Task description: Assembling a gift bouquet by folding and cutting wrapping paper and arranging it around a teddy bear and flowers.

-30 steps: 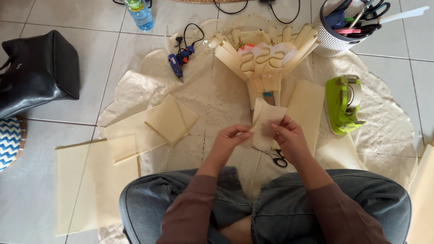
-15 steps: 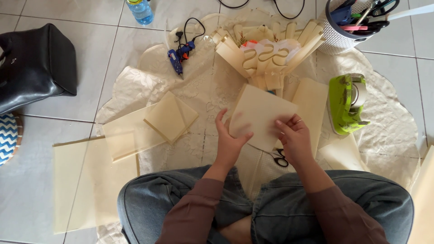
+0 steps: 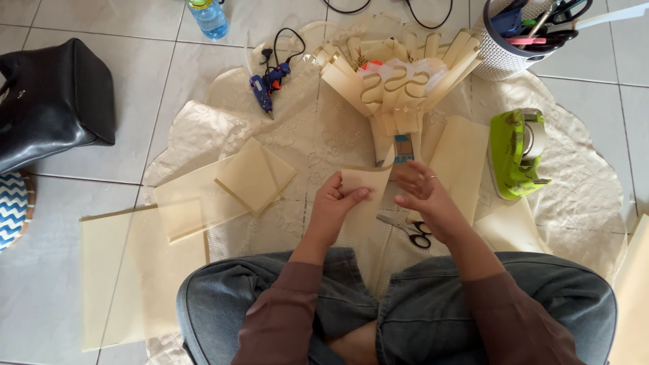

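Cream paper sheet [image 3: 362,192], spread wide half a second ago, is now folded narrower at frame centre, pinched in the left hand [image 3: 336,205]; the right hand [image 3: 422,199] has let go, fingers apart beside it.

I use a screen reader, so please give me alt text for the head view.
A seated person's left hand holds a cream paper sheet, the right hand open beside it, above a paper bouquet, scissors, a blue glue gun and a green tape dispenser.

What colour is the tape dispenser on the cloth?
The tape dispenser is lime green, clearest in the head view.
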